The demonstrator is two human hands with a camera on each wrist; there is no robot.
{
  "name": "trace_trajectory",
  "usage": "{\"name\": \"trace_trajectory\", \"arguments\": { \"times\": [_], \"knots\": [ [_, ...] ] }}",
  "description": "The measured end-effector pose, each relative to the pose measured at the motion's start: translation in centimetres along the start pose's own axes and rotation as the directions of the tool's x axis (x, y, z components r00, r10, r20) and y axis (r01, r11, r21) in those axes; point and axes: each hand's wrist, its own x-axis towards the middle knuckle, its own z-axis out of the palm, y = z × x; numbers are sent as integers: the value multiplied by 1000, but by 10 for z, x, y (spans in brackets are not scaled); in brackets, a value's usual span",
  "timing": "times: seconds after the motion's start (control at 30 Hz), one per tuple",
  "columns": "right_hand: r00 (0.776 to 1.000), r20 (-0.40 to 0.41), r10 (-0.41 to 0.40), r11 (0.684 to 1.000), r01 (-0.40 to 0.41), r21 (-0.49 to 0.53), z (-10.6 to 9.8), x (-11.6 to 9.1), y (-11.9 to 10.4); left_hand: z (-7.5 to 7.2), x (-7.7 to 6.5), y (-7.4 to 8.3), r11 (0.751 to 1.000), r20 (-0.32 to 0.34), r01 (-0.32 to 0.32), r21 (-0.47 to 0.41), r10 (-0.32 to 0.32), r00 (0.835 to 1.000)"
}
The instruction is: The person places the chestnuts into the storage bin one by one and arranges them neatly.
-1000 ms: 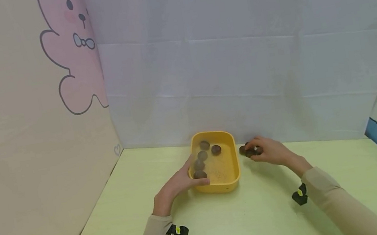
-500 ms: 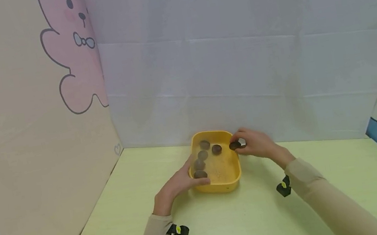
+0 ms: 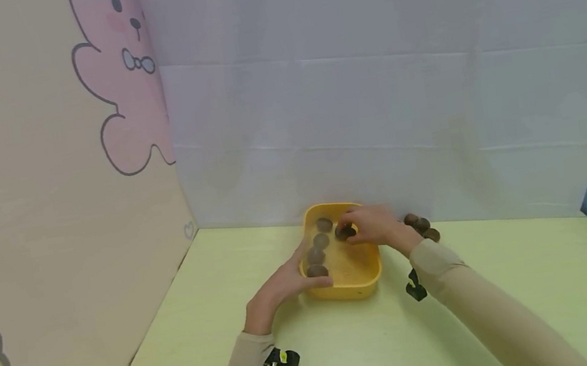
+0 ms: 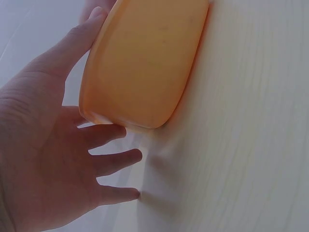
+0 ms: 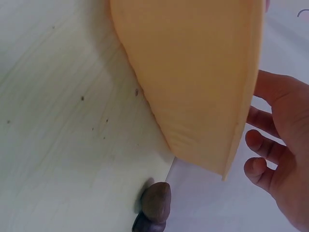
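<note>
A: Supporting surface and container?
B: A pale table point(image 3: 353, 351) carries a yellow bin point(image 3: 346, 292), its long axis running away from the viewer.
A: The hands?
B: The left hand point(image 3: 283, 286) is at the bin's left side, thumb along the near corner, fingers spread; judged to be steadying it. The right arm point(image 3: 475, 292) crosses the right rim; the right hand point(image 3: 374, 226) has its fingers bent, pinching a brown piece point(image 3: 343, 233) within the rim, toward the far end.
A: Bearing of the other pieces?
B: Loose pieces point(image 3: 422, 226), at least three, rest on the table outside the bin's right wall, rightward of the right fingers; that hand is the nearer. Inside, a row of pieces point(image 3: 316, 257) follows the left wall. All appear rounded; no long axis readable.
A: Unverified?
B: Whether the pinched piece touches the bin's floor, or covers another. The row looks hazy, cause undetermined. From the right wrist, the bin's wall hides the grip.
</note>
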Motion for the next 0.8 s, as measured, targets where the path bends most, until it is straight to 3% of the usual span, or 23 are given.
{"name": "trace_trajectory", "arguments": {
  "times": [0.47,0.8],
  "knots": [
    [994,111,9,999,-15,46,23,22,-12,4,3,-2,1000,10,-19,22,19,1000],
    [998,35,-44,992,39,117,11,19,-7,0,2,-4,999,6,-22,41,21,1000]
  ]
}}
